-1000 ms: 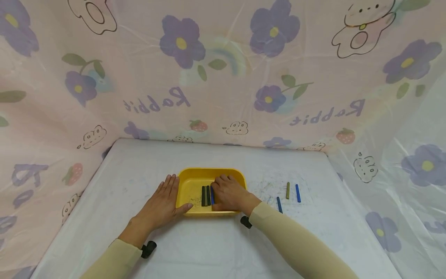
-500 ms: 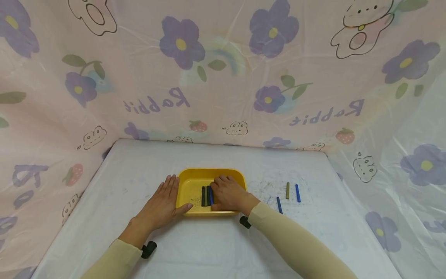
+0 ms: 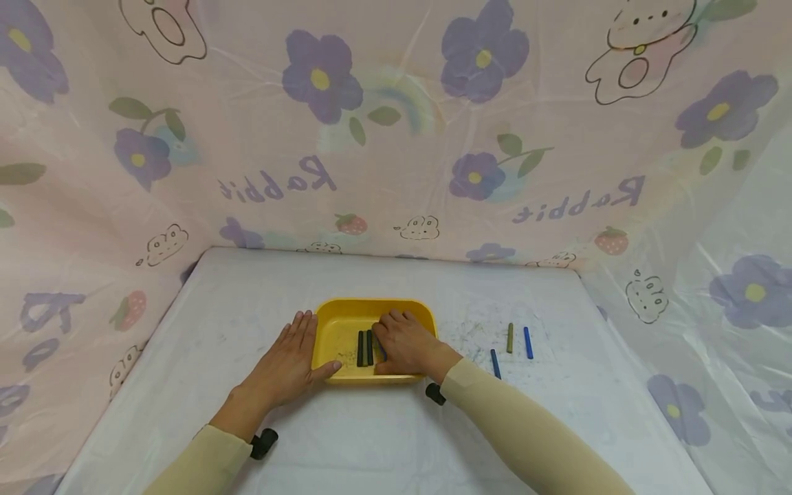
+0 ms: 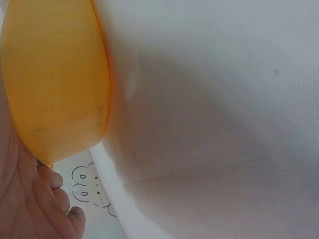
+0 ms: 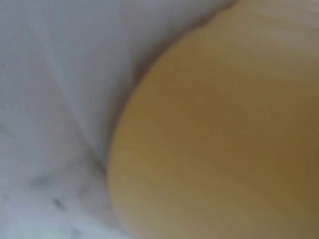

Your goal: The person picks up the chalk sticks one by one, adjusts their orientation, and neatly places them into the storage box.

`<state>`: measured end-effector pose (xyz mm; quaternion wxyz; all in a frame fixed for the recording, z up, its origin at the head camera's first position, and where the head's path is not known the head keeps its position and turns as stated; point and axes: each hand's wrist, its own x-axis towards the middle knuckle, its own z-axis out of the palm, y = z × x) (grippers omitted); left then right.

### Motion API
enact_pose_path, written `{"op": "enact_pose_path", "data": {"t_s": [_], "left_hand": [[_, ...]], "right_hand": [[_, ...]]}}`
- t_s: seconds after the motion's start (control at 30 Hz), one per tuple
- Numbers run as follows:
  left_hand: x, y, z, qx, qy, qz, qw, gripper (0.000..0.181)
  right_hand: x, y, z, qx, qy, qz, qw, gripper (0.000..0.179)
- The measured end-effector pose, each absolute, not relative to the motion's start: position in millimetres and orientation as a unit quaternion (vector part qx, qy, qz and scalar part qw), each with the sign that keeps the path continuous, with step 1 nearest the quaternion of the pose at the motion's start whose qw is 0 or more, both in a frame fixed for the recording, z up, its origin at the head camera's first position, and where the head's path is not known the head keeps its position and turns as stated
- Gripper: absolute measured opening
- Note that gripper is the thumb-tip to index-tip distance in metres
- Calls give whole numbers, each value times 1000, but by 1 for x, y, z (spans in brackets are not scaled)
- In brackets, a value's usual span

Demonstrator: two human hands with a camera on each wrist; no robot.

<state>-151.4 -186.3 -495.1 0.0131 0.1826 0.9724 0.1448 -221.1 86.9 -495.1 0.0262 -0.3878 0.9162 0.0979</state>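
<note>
Bracing the oblong yellow plastic tray (image 3: 337, 326) — seemingly against sliding — the left hand (image 3: 287, 361) lies straight-fingered, but whether the right hand (image 3: 408, 345) pinches the slim blue stick (image 3: 381, 352) is hidden.

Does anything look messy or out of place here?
Yes: dark smudges mar the white tabletop near the three loose sticks, right of the yellow tray; similar specks dirty its inside.

The person wears plain beige sleeves (image 3: 526, 426), with a small black rounded device (image 3: 265, 443) near each wrist.
</note>
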Motion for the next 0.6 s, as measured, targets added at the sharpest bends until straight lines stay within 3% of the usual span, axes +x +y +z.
{"op": "enact_pose_path", "data": {"t_s": [0.2, 0.6], "left_hand": [[-151, -187, -493, 180, 973, 145, 13, 108], [-151, -186, -495, 180, 972, 149, 15, 109]], "right_hand": [[-224, 90, -484, -371, 922, 89, 71, 84], [-225, 95, -483, -382, 913, 121, 75, 79]]}}
